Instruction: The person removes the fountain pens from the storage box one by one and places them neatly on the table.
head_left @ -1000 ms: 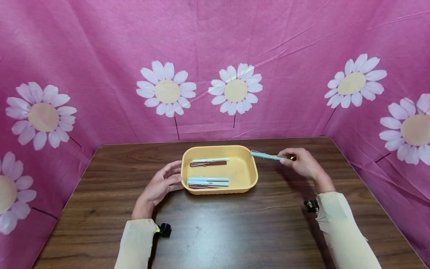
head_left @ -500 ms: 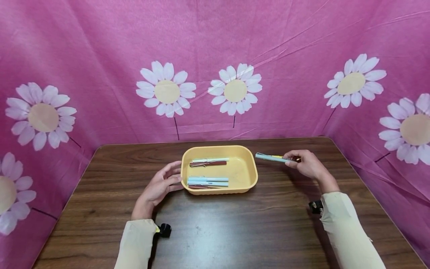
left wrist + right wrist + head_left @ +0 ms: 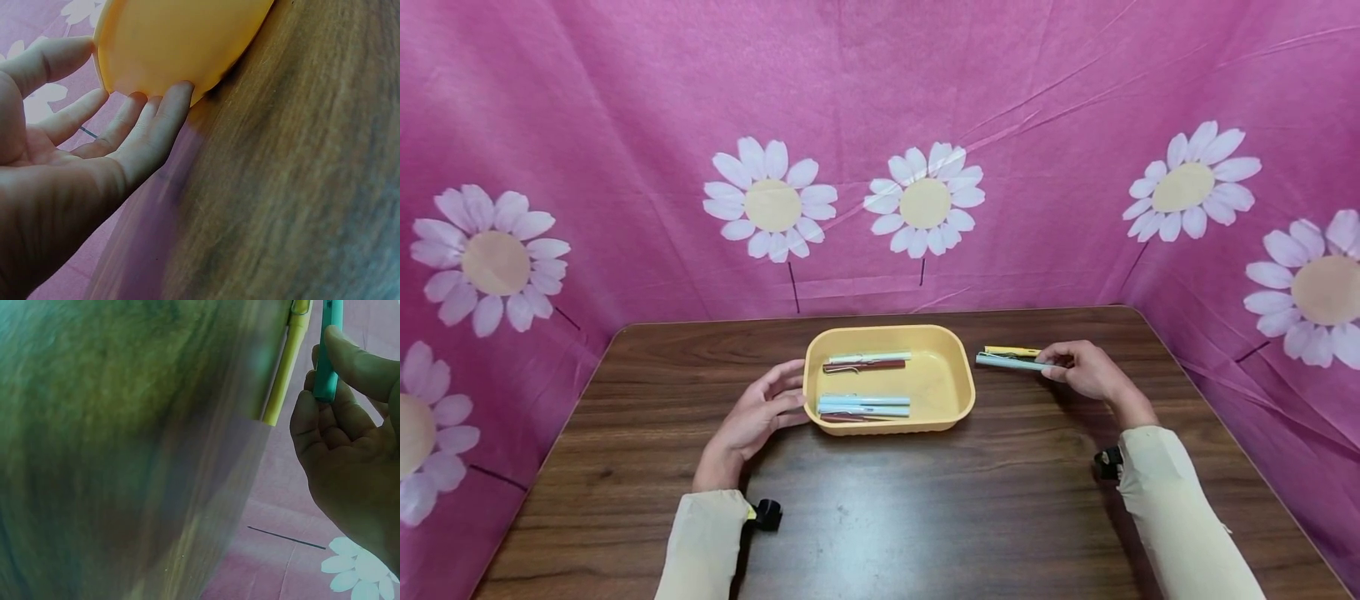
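Observation:
A yellow plastic tray (image 3: pixel 958 400) stands on the table, with several pens lying inside along its left part. My left hand (image 3: pixel 758 410) touches the tray's left end; in the left wrist view its extended fingers (image 3: pixel 172 115) rest against the outer wall. To the tray's right, my right hand (image 3: pixel 1082 368) pinches the rear end of a light blue pen (image 3: pixel 1009 362) between thumb and fingers. Just behind that pen lies a yellow pen (image 3: pixel 1009 351), its right end hidden by the hand. The right wrist view shows the held pen (image 3: pixel 326 375) apart from the yellow pen (image 3: pixel 287 372).
Inside the tray, a pale pen (image 3: pixel 868 357) and a dark red pen (image 3: pixel 880 364) lie at the back, and light blue pens (image 3: pixel 865 405) at the front. The wooden table (image 3: pixel 880 517) meets a pink flowered cloth (image 3: pixel 850 75) at its back and sides.
My right hand has drawn the light blue pen to the right, away from the tray's rim, and lowered it beside the yellow pen, which now shows more. The left hand stays at the tray.

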Available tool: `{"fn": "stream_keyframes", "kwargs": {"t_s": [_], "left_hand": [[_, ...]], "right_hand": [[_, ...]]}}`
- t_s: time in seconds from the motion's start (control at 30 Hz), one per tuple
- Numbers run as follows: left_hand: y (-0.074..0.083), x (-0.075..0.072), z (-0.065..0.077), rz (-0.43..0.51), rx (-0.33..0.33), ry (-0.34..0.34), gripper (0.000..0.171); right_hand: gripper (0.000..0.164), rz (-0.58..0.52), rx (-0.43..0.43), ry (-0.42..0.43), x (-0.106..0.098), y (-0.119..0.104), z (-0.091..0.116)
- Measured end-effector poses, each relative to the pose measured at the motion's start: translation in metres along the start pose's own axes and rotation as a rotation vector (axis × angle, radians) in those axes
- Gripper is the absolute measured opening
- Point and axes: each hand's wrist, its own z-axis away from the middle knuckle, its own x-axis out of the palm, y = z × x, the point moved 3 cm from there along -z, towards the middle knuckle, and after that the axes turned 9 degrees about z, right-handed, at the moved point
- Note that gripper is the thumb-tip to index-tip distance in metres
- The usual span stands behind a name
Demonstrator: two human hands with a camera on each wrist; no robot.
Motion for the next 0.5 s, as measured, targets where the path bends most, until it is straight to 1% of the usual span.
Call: {"fn": "stream_keyframes", "kwargs": {"t_s": [0.23, 0.5], "left_hand": [[0.000, -0.001, 0.000, -0.003, -0.001, -0.002, 0.064], [0.000, 0.000, 0.000, -0.005, 0.001, -0.002, 0.064]], "right_hand": [[0.009, 0.007, -0.020, -0.004, 0.003, 0.004, -0.003], [0.011, 0.024, 0.004, -0.016, 0.003, 0.012, -0.006]]}}
